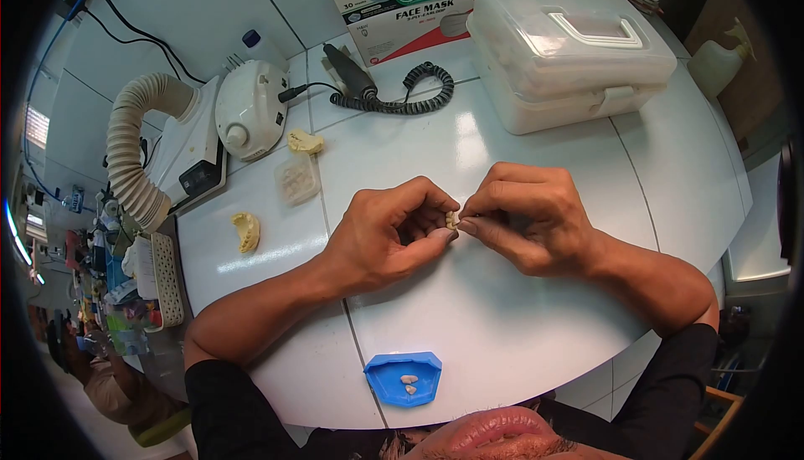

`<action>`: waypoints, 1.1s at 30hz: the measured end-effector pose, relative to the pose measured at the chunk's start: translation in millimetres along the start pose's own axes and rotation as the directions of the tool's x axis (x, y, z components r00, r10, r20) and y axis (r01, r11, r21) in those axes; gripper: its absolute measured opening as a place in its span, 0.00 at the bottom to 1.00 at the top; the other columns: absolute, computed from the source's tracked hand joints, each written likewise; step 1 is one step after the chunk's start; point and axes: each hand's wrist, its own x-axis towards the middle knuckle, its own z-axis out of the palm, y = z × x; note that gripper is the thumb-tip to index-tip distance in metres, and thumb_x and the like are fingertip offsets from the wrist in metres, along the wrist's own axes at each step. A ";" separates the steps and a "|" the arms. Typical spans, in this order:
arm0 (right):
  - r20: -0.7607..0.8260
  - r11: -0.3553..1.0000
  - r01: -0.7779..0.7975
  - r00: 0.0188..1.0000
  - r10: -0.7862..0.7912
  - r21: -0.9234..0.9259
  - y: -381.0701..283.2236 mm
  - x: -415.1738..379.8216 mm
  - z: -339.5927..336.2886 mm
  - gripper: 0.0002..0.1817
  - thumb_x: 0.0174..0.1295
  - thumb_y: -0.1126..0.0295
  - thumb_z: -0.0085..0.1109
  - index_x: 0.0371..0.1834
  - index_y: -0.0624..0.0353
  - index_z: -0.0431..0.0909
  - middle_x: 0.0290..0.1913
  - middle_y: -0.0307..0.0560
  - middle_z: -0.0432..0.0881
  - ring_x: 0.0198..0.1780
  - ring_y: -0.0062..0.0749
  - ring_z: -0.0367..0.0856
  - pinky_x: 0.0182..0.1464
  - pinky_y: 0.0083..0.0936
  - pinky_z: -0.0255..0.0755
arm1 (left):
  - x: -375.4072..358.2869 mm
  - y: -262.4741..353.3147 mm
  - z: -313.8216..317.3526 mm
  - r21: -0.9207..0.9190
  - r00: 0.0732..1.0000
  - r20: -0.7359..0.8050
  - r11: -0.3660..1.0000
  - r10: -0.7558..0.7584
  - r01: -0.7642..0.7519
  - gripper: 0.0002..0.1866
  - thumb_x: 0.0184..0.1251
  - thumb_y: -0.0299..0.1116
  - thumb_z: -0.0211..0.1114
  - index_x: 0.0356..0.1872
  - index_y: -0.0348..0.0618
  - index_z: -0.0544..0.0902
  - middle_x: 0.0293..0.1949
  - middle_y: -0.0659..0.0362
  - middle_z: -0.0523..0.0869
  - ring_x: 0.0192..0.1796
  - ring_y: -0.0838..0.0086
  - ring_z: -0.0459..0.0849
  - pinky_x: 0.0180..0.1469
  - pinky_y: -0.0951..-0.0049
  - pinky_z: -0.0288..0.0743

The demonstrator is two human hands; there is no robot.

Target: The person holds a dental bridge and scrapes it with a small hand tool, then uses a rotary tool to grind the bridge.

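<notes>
Over the middle of the white tiled table, my left hand (394, 230) pinches a small cream-coloured, tooth-like dental piece (452, 220) between thumb and fingers. My right hand (528, 217) meets it from the other side, its thumb and fingertips closed on the same piece. Its details are too small to make out, and the fingers partly cover it. Closer to my body sits a blue angular tray (381, 374) with small off-white tooth-like pieces (409, 380) in it. To the left lie a yellow dental cast (246, 232), a second yellow cast (305, 141) and a small clear box (298, 180).
A white control unit (251, 113) with a corded handpiece (350, 72) stands at the back left, beside a ribbed hose (130, 133). A white lidded case (578, 58) and face mask boxes (410, 29) line the back. Another person (117, 385) is at far left.
</notes>
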 end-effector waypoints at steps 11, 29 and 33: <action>0.016 1.000 -0.007 1.000 0.007 -0.004 0.5 0.6 -2.2 0.04 0.63 0.78 0.77 0.39 0.63 0.91 0.32 0.47 0.87 0.29 0.35 0.86 0.30 0.31 0.75 | 0.0 -4.3 3.3 -0.019 1.000 -0.027 1.000 0.013 -0.013 0.12 0.74 0.26 0.73 0.54 0.35 0.86 0.39 0.58 0.95 0.40 0.78 0.93 0.44 0.76 0.86; 0.016 0.997 -0.068 0.998 0.068 0.021 -2.8 0.3 -1.4 0.03 0.65 0.77 0.76 0.38 0.65 0.91 0.30 0.47 0.87 0.30 0.33 0.85 0.32 0.29 0.75 | -0.5 -5.4 2.1 -0.007 1.000 0.009 1.000 0.005 -0.005 0.12 0.75 0.25 0.72 0.55 0.33 0.86 0.42 0.55 0.96 0.44 0.77 0.95 0.49 0.76 0.88; 0.014 0.999 -0.034 0.999 0.034 0.013 0.4 0.9 -0.5 0.03 0.65 0.77 0.76 0.37 0.65 0.90 0.31 0.47 0.87 0.29 0.33 0.85 0.31 0.29 0.75 | 0.3 -4.0 1.4 0.000 1.000 0.006 1.000 0.004 -0.004 0.12 0.75 0.25 0.72 0.55 0.33 0.86 0.43 0.55 0.96 0.45 0.77 0.95 0.49 0.77 0.88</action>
